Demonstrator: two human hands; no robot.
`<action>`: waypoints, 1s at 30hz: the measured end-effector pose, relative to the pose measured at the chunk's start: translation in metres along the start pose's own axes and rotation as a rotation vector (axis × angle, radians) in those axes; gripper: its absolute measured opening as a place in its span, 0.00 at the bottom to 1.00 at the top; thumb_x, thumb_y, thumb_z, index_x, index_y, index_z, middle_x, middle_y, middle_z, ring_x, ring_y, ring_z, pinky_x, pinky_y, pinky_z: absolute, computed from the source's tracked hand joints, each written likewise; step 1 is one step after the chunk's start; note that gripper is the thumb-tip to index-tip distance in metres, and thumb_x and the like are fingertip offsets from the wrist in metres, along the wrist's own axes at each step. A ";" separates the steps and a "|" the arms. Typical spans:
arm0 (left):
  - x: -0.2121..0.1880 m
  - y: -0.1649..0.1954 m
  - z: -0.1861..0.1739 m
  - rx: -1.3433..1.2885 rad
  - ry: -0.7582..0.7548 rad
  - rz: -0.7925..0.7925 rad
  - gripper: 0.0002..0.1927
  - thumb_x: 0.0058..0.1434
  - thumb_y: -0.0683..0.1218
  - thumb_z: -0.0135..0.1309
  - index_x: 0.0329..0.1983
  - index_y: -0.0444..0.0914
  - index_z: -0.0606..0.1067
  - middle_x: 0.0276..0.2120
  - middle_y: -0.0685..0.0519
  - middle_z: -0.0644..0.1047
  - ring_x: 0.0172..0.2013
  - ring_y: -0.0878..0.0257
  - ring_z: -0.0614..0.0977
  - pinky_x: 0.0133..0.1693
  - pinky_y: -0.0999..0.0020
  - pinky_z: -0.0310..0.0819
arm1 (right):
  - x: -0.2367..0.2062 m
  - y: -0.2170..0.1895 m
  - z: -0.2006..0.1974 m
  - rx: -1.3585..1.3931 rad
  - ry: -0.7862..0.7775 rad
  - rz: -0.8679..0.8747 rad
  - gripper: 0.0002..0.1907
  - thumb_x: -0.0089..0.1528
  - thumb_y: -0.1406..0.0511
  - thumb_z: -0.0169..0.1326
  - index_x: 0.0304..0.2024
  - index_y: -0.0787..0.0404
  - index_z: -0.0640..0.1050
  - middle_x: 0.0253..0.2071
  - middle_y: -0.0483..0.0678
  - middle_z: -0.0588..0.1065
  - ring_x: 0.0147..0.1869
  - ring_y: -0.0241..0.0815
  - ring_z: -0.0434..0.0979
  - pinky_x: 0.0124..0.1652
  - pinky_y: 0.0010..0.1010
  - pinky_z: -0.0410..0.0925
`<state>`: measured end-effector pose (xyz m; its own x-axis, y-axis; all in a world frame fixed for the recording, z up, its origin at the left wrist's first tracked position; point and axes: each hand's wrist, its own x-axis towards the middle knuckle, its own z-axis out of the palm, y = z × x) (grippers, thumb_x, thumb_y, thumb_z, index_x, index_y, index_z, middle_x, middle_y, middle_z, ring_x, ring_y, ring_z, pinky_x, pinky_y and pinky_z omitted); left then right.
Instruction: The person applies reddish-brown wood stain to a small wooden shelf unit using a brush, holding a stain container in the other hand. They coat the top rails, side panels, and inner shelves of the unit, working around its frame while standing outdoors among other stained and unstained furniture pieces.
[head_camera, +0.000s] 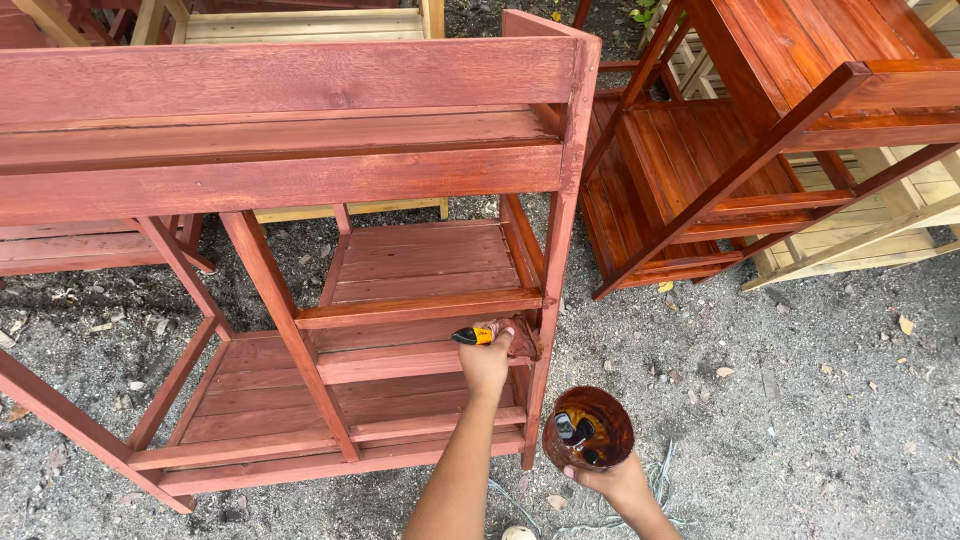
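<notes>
— What has your left grip (487, 362) got?

— It's closed round a paintbrush (495, 335), bristles against the red-stained wooden shelf rack (300, 180) at its lower right post.

— And the right?

— My right grip (610, 478) is wrapped under a cup of dark stain (588, 428), just beside the rack, above the gravel ground (800, 420).

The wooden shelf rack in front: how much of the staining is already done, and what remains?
The wooden shelf rack looks reddish-brown nearly all over. The left hand holds a brush against a corner post, and the right hand holds a cup of dark stain. Pale, unstained racks stand behind and at the right.
</notes>
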<state>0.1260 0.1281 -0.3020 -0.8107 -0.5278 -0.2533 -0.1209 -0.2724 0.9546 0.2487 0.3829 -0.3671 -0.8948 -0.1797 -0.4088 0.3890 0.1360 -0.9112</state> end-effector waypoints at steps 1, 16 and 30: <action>0.002 0.003 -0.002 0.021 -0.045 -0.087 0.10 0.54 0.38 0.64 0.38 0.33 0.78 0.30 0.54 0.80 0.28 0.66 0.79 0.28 0.68 0.80 | -0.001 -0.001 0.003 0.010 -0.002 0.003 0.30 0.46 0.71 0.73 0.50 0.66 0.78 0.44 0.50 0.83 0.47 0.39 0.81 0.49 0.35 0.74; -0.028 -0.010 0.034 -0.036 0.242 0.127 0.12 0.60 0.39 0.63 0.45 0.32 0.77 0.32 0.52 0.80 0.30 0.69 0.77 0.34 0.72 0.74 | -0.011 -0.002 -0.010 -0.013 0.114 0.085 0.29 0.44 0.72 0.73 0.49 0.66 0.80 0.43 0.51 0.84 0.46 0.40 0.82 0.48 0.35 0.74; -0.049 -0.009 0.015 0.473 0.069 0.459 0.18 0.53 0.36 0.62 0.49 0.32 0.80 0.45 0.41 0.82 0.45 0.51 0.83 0.47 0.61 0.77 | -0.007 -0.005 -0.017 -0.156 0.055 0.043 0.27 0.45 0.68 0.74 0.47 0.64 0.82 0.41 0.49 0.85 0.45 0.39 0.83 0.48 0.34 0.74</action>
<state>0.1581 0.1685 -0.2957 -0.8032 -0.5608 0.2008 -0.0235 0.3665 0.9301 0.2493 0.4005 -0.3589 -0.8904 -0.1172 -0.4398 0.3923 0.2925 -0.8721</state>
